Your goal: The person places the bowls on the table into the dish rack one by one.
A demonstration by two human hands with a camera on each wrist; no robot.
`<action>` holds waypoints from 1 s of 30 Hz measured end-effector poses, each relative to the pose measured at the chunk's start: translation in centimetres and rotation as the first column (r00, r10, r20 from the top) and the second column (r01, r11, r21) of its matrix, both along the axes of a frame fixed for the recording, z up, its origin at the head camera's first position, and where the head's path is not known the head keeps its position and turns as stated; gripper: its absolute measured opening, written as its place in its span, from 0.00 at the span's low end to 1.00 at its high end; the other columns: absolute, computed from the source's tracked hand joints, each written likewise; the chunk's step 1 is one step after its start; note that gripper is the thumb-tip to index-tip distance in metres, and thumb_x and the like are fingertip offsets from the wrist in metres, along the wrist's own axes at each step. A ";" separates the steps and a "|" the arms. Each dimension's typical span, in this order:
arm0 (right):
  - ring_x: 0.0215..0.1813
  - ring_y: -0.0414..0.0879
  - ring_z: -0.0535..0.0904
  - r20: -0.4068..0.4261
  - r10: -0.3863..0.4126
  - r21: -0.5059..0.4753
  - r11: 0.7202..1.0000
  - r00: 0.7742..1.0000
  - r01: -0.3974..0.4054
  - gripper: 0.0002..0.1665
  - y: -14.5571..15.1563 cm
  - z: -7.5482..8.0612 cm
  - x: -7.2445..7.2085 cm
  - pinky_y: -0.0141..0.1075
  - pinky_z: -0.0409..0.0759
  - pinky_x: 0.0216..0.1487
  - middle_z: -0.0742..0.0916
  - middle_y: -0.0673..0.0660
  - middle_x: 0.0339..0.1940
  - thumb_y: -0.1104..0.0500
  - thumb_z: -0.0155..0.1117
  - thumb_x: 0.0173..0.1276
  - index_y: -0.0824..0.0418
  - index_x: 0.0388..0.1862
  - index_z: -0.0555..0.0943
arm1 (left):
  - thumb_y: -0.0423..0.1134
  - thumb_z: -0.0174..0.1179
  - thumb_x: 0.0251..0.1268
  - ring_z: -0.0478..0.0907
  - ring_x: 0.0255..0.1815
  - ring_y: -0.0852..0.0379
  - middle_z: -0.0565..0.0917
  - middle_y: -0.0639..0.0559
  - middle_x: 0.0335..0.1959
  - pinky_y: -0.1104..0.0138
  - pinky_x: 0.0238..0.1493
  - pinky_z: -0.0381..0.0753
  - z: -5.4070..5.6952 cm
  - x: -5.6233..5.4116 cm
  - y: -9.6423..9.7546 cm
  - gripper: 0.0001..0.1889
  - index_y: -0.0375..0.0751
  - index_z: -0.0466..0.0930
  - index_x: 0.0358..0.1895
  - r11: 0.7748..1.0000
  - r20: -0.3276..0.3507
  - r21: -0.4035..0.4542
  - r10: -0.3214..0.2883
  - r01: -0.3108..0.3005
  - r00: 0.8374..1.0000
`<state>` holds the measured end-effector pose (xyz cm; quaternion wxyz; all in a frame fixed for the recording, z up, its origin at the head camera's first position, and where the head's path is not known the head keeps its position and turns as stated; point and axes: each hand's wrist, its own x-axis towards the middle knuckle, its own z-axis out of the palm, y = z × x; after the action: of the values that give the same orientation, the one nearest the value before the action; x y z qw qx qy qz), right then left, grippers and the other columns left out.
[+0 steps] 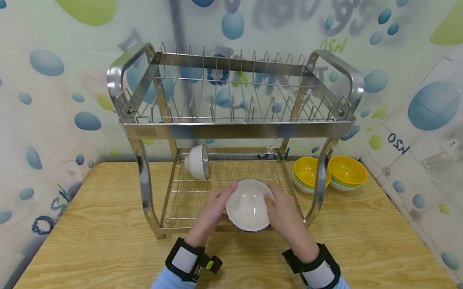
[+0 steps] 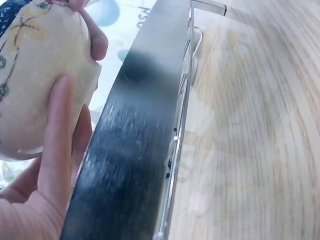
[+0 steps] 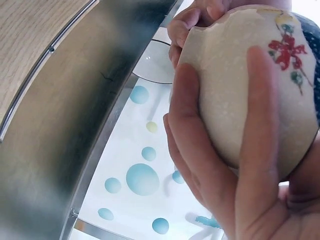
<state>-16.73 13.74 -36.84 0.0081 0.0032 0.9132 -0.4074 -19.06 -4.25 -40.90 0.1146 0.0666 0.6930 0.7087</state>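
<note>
Both hands hold one white bowl with a dark speckled rim, its hollow facing up toward the head camera. My left hand grips its left side, thumb at the rim. On the right side my right hand grips it the same way, with fingers spread under the outer wall in the right wrist view. Painted flowers show on the bowl's outside. The bowl is at the front edge of a steel dish rack's lower shelf. Another white bowl stands on its side at that shelf's left back.
The rack's upper tier of wire slots spans above the hands. Curved steel legs stand at both sides. Right of the rack are two stacks of bowls, one nearer and one farther, yellow on top. A wooden table lies beneath.
</note>
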 end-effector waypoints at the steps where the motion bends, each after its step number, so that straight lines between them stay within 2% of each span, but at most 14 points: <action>1: 0.42 0.53 0.81 -0.003 0.001 0.000 1.000 1.000 -0.001 0.21 0.0 0.0 0.0 0.36 0.84 0.29 0.79 0.67 0.59 0.60 0.50 0.74 0.61 0.64 0.69 | 0.62 0.47 0.68 0.80 0.32 0.56 0.83 0.39 0.41 0.59 0.32 0.84 0.0 0.0 0.0 0.32 0.35 0.78 0.55 1.000 0.000 -0.001 0.011 -0.011 1.000; 7: 0.38 0.49 0.83 -0.033 -0.005 -0.008 1.000 0.999 0.004 0.22 0.4 0.0 0.2 0.35 0.83 0.30 0.82 0.65 0.52 0.50 0.47 0.76 0.59 0.63 0.70 | 0.61 0.48 0.68 0.81 0.30 0.56 0.84 0.44 0.34 0.59 0.31 0.84 -0.1 0.1 0.1 0.32 0.31 0.79 0.51 0.997 0.021 0.051 0.064 -0.065 0.998; 11: 0.35 0.46 0.82 -0.091 -0.048 -0.026 0.999 0.995 0.046 0.22 1.0 0.2 0.7 0.33 0.81 0.31 0.84 0.59 0.47 0.45 0.47 0.75 0.55 0.59 0.73 | 0.63 0.47 0.67 0.80 0.31 0.57 0.84 0.48 0.32 0.61 0.31 0.83 -0.3 0.0 -0.1 0.33 0.33 0.80 0.50 0.989 0.041 0.079 0.119 -0.122 0.992; 14: 0.33 0.45 0.84 -0.201 -0.086 -0.033 0.996 0.976 0.081 0.17 1.6 0.1 1.3 0.30 0.80 0.31 0.86 0.56 0.41 0.48 0.52 0.73 0.56 0.54 0.76 | 0.65 0.48 0.65 0.80 0.32 0.57 0.84 0.49 0.34 0.62 0.31 0.82 -0.3 -0.1 -0.3 0.33 0.36 0.80 0.50 0.980 0.063 0.094 0.168 -0.173 0.984; 17: 0.30 0.44 0.85 -0.308 -0.112 -0.021 0.994 0.945 0.110 0.14 2.5 -0.1 1.8 0.28 0.81 0.30 0.87 0.55 0.36 0.51 0.56 0.71 0.58 0.49 0.78 | 0.65 0.50 0.64 0.81 0.33 0.56 0.84 0.49 0.34 0.61 0.31 0.83 -0.3 -0.3 -0.6 0.33 0.35 0.80 0.49 0.972 0.066 0.121 0.195 -0.202 0.979; 19: 0.29 0.43 0.85 -0.349 -0.125 0.002 0.991 0.929 0.134 0.13 3.2 -0.1 2.0 0.27 0.80 0.30 0.87 0.54 0.35 0.52 0.57 0.71 0.59 0.48 0.78 | 0.64 0.51 0.64 0.81 0.32 0.56 0.84 0.49 0.33 0.60 0.31 0.83 -0.4 -0.3 -0.7 0.32 0.34 0.80 0.48 0.967 0.063 0.129 0.212 -0.218 0.975; 26: 0.30 0.43 0.84 -0.319 -0.190 0.024 0.978 0.929 0.208 0.18 5.4 -0.3 3.1 0.28 0.78 0.26 0.87 0.54 0.35 0.45 0.55 0.70 0.57 0.46 0.77 | 0.63 0.51 0.64 0.81 0.32 0.56 0.84 0.47 0.34 0.58 0.31 0.84 -0.4 -0.5 -0.9 0.32 0.34 0.81 0.47 0.963 0.053 0.128 0.233 -0.238 0.971; 30: 0.30 0.43 0.85 -0.349 -0.205 0.034 0.972 0.914 0.231 0.17 6.6 -0.5 3.6 0.27 0.78 0.25 0.87 0.54 0.34 0.46 0.56 0.70 0.58 0.43 0.78 | 0.62 0.50 0.66 0.82 0.31 0.56 0.85 0.46 0.34 0.58 0.31 0.84 -0.5 -0.6 -1.1 0.31 0.34 0.80 0.48 0.965 0.046 0.128 0.227 -0.231 0.973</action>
<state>-13.16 20.34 -37.31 -0.1968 0.0341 0.9090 -0.3659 -19.62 -5.33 -41.39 0.0379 -0.0174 0.6458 0.7624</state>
